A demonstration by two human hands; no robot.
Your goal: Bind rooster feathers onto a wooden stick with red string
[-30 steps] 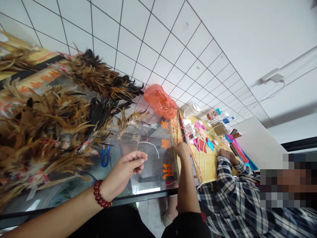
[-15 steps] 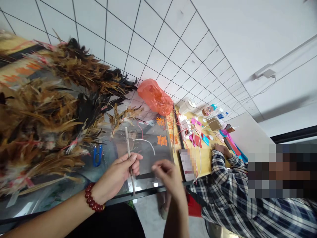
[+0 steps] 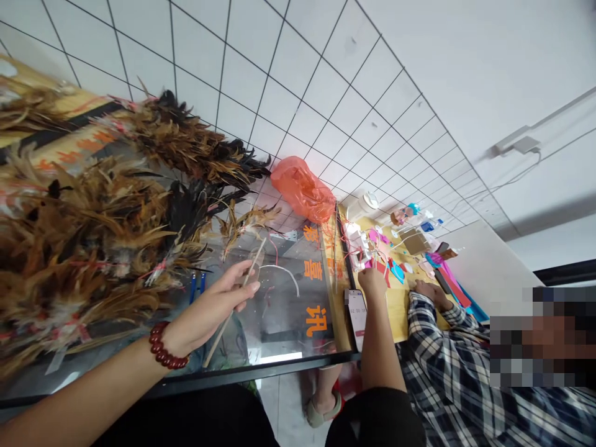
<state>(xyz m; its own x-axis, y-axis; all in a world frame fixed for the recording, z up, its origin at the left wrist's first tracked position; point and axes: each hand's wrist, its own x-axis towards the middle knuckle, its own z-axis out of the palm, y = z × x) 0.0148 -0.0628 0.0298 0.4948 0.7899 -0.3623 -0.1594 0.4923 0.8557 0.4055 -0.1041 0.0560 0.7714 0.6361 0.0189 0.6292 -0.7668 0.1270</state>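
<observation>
My left hand (image 3: 228, 290), below a red beaded bracelet (image 3: 165, 347), is closed on a thin pale stick (image 3: 220, 340) that slants over the glass tabletop. My right hand (image 3: 373, 283) is stretched out to the right over the yellow wooden table, its fingers curled and mostly hidden from me. Close to it are a white power strip (image 3: 357, 243), red paper pieces (image 3: 379, 268) and a phone (image 3: 357, 320). A curved white strip (image 3: 291, 277) lies on the glass just right of my left hand. A small feather bunch (image 3: 239, 225) rests behind the stick.
Large bundles of brown and black feathers (image 3: 116, 230) cover the left side. A blue-handled tool (image 3: 198, 287) lies beside them. By the tiled wall sits a red plastic bag (image 3: 302, 189). A person in a plaid shirt (image 3: 437, 360) sits at the right, hands on the wooden table.
My right hand has moved right and away from me, from over the glass to the wooden table. The stick in my left hand has tilted from nearly upright to a slant.
</observation>
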